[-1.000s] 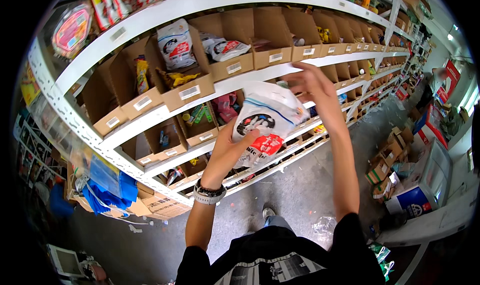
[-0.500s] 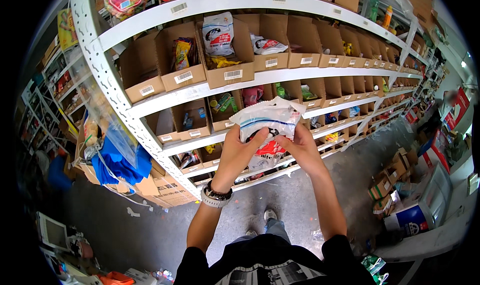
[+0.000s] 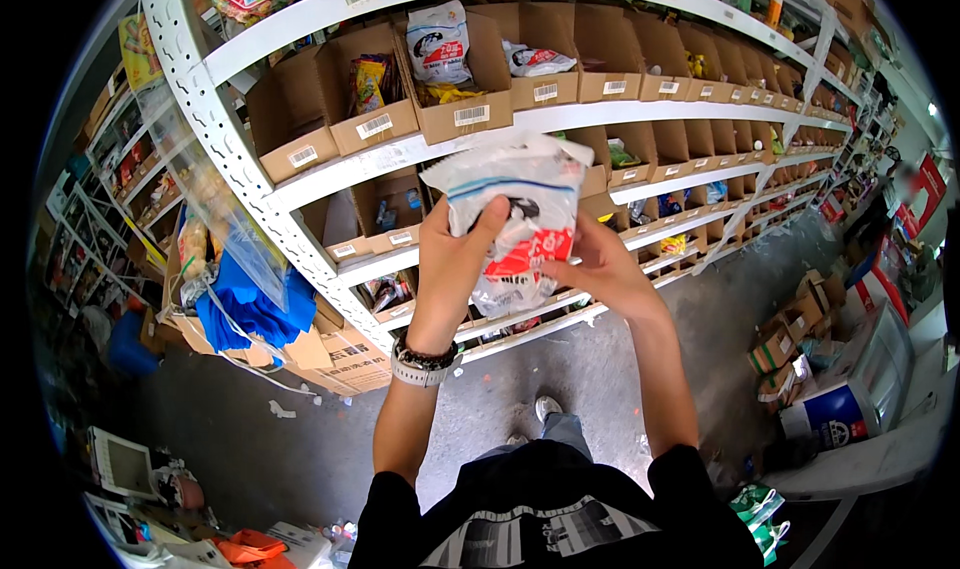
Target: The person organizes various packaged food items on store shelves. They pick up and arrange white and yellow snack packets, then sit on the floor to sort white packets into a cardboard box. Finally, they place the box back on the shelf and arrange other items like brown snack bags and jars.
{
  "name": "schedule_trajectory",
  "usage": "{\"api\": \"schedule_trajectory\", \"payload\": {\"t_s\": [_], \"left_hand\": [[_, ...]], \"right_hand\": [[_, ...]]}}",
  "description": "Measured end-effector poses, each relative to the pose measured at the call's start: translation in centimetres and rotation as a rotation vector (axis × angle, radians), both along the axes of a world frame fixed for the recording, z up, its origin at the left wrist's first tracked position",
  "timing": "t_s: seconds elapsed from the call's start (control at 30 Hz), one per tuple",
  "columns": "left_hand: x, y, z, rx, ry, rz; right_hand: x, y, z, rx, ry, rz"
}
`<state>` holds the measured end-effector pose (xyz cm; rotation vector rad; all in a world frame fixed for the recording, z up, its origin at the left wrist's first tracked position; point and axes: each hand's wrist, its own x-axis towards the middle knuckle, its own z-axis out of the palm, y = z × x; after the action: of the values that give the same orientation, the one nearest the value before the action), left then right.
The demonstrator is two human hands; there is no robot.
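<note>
A white plastic candy-type bag (image 3: 530, 194) with a blue stripe and red and black print is held up in front of the shelves. My left hand (image 3: 460, 254) grips its left side, the thumb lying across the front. On the other side my right hand (image 3: 595, 264) holds the lower right part, thumb on the red print. What the bag contains cannot be made out. A similar white bag (image 3: 440, 44) stands in a cardboard bin (image 3: 468, 119) above, with yellow packets under it. Another white bag (image 3: 540, 59) lies in the bin to the right.
White metal shelving (image 3: 400, 159) curves across the view, carrying rows of open cardboard bins. At left, a blue cloth bundle (image 3: 255, 304) sits on a cardboard box (image 3: 350, 364). Boxes and a blue-white container (image 3: 825, 419) stand at right on the grey floor (image 3: 500, 399).
The bag has risen a little and shifted left in my hands. My right hand has slid lower on the bag, its thumb now nearer the bottom right.
</note>
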<state>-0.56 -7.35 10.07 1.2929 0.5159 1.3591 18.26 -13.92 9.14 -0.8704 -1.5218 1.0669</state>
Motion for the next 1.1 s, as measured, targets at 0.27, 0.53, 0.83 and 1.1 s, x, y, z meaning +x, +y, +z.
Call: {"api": "schedule_trajectory", "payload": {"t_s": [0.27, 0.53, 0.83, 1.1], "left_hand": [[0.0, 0.3, 1.1, -0.219, -0.268, -0.015], [-0.9, 0.9, 1.5, -0.19, -0.242, -0.008], [-3.6, 2.0, 0.9, -0.14, -0.171, 0.018], [-2.9, 1.6, 0.1, -0.048, -0.044, 0.142]], "right_hand": [[-3.4, -3.0, -0.9, 0.12, -0.203, -0.388], [-3.9, -2.8, -1.5, 0.394, -0.661, -0.583], [-2.9, -4.0, 1.2, 0.719, -1.145, -0.706], [-0.7, -1.8, 0.2, 0.38, -0.777, -0.404]]}}
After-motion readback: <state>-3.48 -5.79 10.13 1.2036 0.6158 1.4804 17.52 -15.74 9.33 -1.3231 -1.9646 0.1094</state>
